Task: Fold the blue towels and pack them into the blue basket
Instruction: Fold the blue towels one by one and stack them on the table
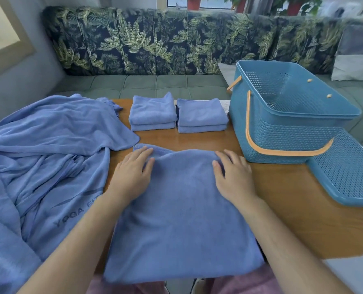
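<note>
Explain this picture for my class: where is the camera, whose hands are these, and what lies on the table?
No machine here: a person wears one head camera that looks down at their own bare hands. The left hand and right hand rest on a half-folded blue terry towel on the brown wooden table. Behind lie a stack of folded blue towels and a second stack. At left is a large crumpled blue towel. At right is an empty blue plastic basket with orange handles, beside a flat blue perforated lid.
</note>
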A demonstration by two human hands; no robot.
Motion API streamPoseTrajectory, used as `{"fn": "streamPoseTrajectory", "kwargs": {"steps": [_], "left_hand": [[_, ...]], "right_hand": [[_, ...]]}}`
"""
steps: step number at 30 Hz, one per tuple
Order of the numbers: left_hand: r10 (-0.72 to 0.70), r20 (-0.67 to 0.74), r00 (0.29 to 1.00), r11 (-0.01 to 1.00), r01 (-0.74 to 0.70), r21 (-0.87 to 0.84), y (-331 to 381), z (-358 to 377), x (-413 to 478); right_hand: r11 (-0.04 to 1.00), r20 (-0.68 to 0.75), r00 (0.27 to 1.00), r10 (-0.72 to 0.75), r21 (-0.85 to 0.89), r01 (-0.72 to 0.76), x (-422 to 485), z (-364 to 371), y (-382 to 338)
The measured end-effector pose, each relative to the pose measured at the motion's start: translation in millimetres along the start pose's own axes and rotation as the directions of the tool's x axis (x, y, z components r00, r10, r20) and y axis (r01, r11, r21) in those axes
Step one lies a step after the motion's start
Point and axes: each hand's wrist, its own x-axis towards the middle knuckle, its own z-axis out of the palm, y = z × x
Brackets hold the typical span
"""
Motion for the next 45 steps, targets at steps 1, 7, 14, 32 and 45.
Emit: {"fn": "streamPoseTrajectory", "kwargs": {"steps": [1, 7, 14, 32, 45], "left_hand": [[0.01, -0.014, 1.0, 1.0, -0.01, 0.004, -4, 0, 8], [0.05, -0.152, 0.987, 0.999, -0.048, 0.021, -24, 5, 29], [0.048, -0.211, 0.976, 0.999, -0.047, 0.01, -27, 10, 28], [-0.124, -0.231, 0.965, 0.968, 0.067, -0.242, -32, 5, 44], [-0.06, -0.312, 0.948, 0.994, 0.026, -0.11, -25, 8, 39]], "right_hand": [[0.999, -0.059, 0.998, -0.005, 0.049, 0.008, -2, 3, 2], [0.9, -0.08, 0.996, -0.035, 0.431, 0.066, 17, 0, 8], [0.792, -0.142, 0.981, -0.13, 0.581, 0.189, 23, -1, 12], [0.954, -0.085, 0.967, -0.241, 0.163, 0.253, 62, 23, 18], [0.98, -0.096, 0.979, -0.18, 0.067, 0.187, 62, 26, 19]]}}
